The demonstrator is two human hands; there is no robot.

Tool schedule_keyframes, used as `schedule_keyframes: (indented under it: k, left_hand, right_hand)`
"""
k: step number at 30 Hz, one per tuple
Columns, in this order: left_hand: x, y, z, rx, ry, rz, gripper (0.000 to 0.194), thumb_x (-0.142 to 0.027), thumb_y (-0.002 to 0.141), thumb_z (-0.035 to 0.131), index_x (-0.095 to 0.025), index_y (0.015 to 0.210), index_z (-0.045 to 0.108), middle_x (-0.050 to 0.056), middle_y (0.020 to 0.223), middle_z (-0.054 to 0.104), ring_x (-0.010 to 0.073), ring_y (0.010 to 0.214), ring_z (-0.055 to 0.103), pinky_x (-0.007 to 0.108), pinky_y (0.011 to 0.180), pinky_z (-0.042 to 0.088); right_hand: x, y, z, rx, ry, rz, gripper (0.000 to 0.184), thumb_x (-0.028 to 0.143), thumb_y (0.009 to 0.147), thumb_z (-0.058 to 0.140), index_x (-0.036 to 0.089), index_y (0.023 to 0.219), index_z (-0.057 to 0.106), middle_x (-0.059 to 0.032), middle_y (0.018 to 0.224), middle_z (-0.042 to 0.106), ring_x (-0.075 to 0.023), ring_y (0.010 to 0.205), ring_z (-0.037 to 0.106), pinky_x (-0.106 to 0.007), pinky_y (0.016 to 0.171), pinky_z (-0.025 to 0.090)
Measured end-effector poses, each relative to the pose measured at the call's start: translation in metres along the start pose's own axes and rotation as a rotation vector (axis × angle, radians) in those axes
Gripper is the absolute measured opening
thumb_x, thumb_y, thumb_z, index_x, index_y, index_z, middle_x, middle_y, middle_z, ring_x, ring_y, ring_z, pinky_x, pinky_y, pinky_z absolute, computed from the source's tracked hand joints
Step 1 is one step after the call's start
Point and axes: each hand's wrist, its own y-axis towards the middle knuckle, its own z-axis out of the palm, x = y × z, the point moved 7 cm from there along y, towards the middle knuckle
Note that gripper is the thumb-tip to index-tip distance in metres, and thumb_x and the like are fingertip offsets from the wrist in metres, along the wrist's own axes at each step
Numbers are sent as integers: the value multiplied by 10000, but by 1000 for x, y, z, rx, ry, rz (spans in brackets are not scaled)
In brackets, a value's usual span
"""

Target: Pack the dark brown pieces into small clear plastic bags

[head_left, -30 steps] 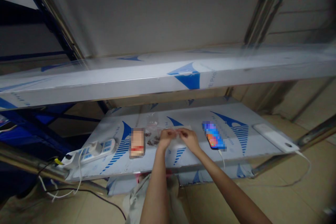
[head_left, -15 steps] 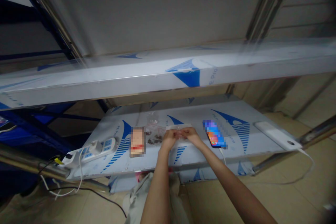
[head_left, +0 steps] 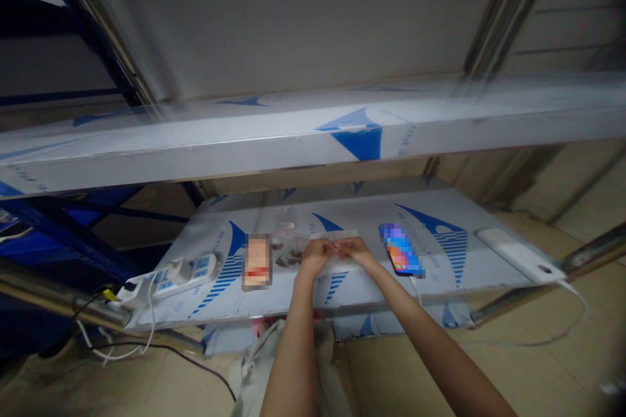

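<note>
Dark pieces point(head_left: 296, 256), a small cluster too blurred for me to count, lie on the lower shelf point(head_left: 430, 260), just left of the person's left hand point(head_left: 319, 253); one piece of clear plastic point(head_left: 285, 218) lies behind them; one pale sheet point(head_left: 353, 233) lies just behind the two hands. I count one phone point(head_left: 402, 251) with a blue and orange screen to the right, one blurred cream oblong point(head_left: 257, 262) to the left, one power strip point(head_left: 198, 270) at the left end and one long white device point(head_left: 518, 254) at the right end; the fingers of the left hand and the right hand point(head_left: 353, 249) are curled, barely parted, their tips meeting or nearly so; whether they grip anything, I cannot tell from here.
</note>
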Motion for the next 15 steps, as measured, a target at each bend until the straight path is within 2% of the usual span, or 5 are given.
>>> schedule_keyframes:
  k: [3,6,11,15]
  left_hand:
    - [-2,-1,1,31,-22,4,216,-216,716,438,-171,734,648,23,694,640,131,684,554,218,634,381]
    - [-3,-1,1,25,-12,-19,243,-221,743,405,-169,752,642,30,724,640,133,696,550,216,629,375]
    - [-3,-2,-4,-88,94,-57,229,-242,759,414,-147,740,622,49,725,618,136,691,531,221,617,345]
    - [-7,-4,-8,-179,153,-40,214,-237,769,415,-150,722,605,43,700,600,134,668,517,230,600,317]
  right_hand:
    - [-3,0,-1,-13,28,42,342,465,580,595,146,688,656,-59,609,653,-149,486,568,-267,483,471]
    - [4,0,-2,-76,-15,7,301,425,603,573,143,673,649,-58,590,649,-159,496,580,-271,496,478]
    - [21,2,3,-137,-152,-110,211,310,646,511,145,623,641,-57,604,652,-162,532,597,-263,524,476]
    - [24,3,8,-108,-112,-110,228,318,644,504,141,636,648,-67,632,661,-174,556,608,-280,544,486]
